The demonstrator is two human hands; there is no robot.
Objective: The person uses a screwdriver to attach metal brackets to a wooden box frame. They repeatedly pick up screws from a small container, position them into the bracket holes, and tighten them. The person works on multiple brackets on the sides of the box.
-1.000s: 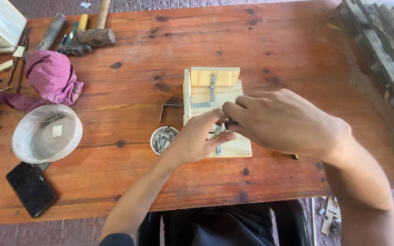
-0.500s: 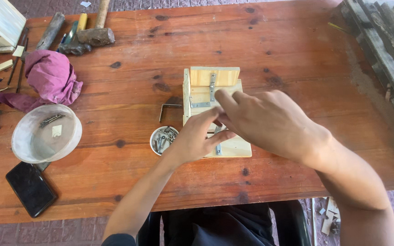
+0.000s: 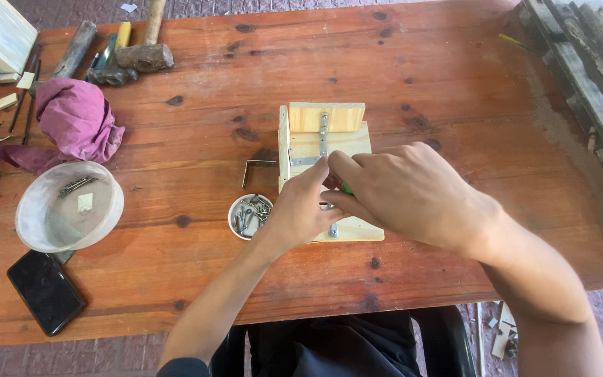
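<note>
A small wooden assembly point(image 3: 326, 150) with metal brackets lay mid-bench, toward the front edge. It was steadied by the left hand point(image 3: 301, 209), while a green-handled tool point(image 3: 346, 188) was gripped in the right hand point(image 3: 406, 192). Fastening appeared underway; the tool would need holding square.

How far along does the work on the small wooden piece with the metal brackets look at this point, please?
Done: one metal strap already sits fixed on the wooden assembly. In hand: the left hand steadies it while the right hand grips a green-handled tool over it. Left: a loose angle bracket lies unused beside the dish of screws.
</note>
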